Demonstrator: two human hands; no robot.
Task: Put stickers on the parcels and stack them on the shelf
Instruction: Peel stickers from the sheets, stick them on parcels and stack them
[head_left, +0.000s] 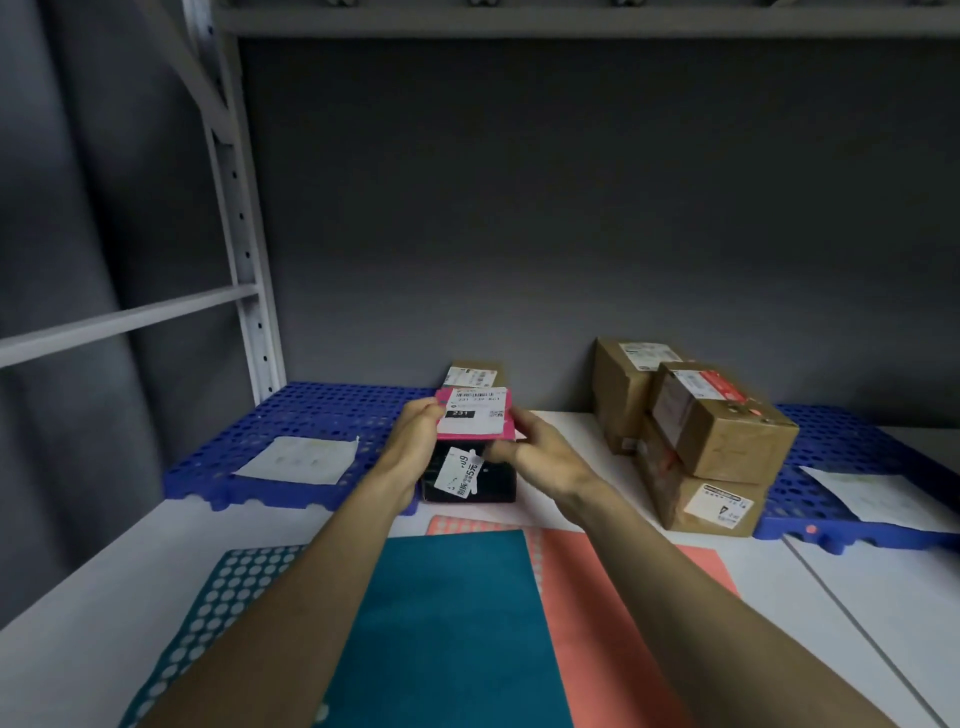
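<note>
A pink parcel (475, 413) with a white shipping label lies on top of a black parcel (470, 475) near the middle of the white shelf (171, 545). My left hand (415, 431) grips the pink parcel's left edge. My right hand (535, 452) holds its right edge, fingers reaching down over the black parcel. A brown box (475, 373) stands just behind them. Teal sticker sheets (447, 629) and coral sticker sheets (597, 597) lie in front, under my forearms.
Three brown cardboard parcels (711, 431) are stacked at the right. Blue perforated pallets lie at the left (291, 421) and right (852, 447), each with a white paper on it. A grey upright post (244, 249) rises at the left.
</note>
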